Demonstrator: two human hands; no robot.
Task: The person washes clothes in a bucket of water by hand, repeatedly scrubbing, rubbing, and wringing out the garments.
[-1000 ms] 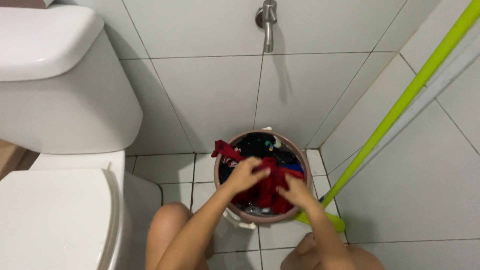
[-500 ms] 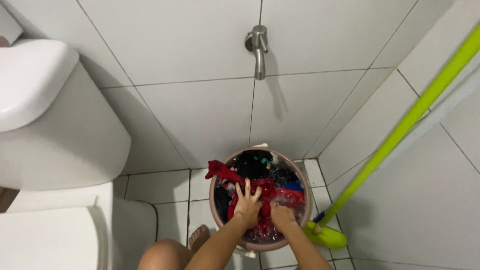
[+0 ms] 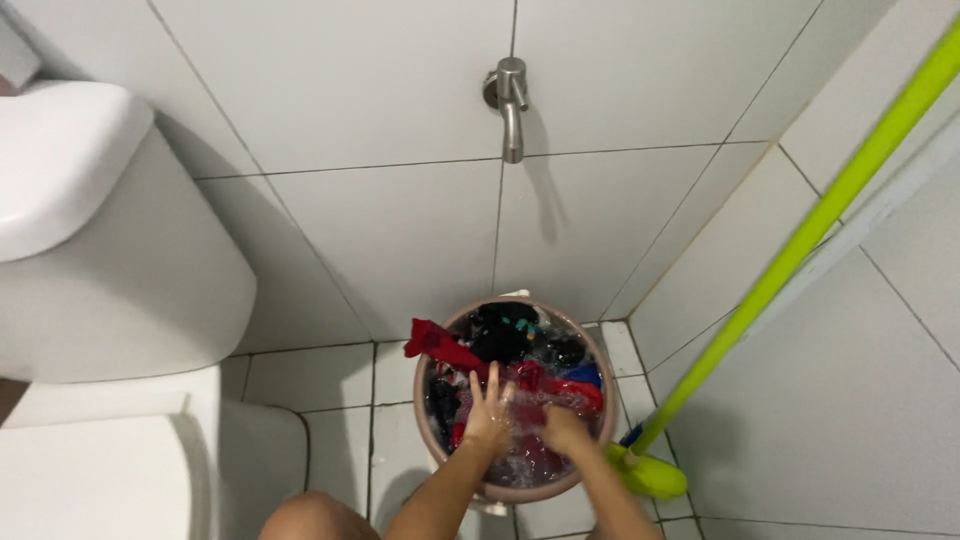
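A round pinkish basin point(image 3: 428, 352) stands on the tiled floor under a wall tap, filled with water and wet laundry. A red garment point(image 3: 440, 345) drapes over its left rim, with black clothes point(image 3: 505, 328) at the back. My left hand point(image 3: 488, 412) presses flat on the red cloth, fingers spread. My right hand point(image 3: 563, 430) is closed around a bunch of the red garment in the sudsy water beside it.
A metal tap point(image 3: 510, 100) juts from the white tiled wall above the basin. A white toilet point(image 3: 100, 260) fills the left side. A lime-green mop point(image 3: 800, 240) leans in the right corner, its head point(image 3: 648, 472) touching the floor by the basin.
Both hands have pushed the red garment down from above the basin into the water. The view tilted up, so the basin sits lower in frame.
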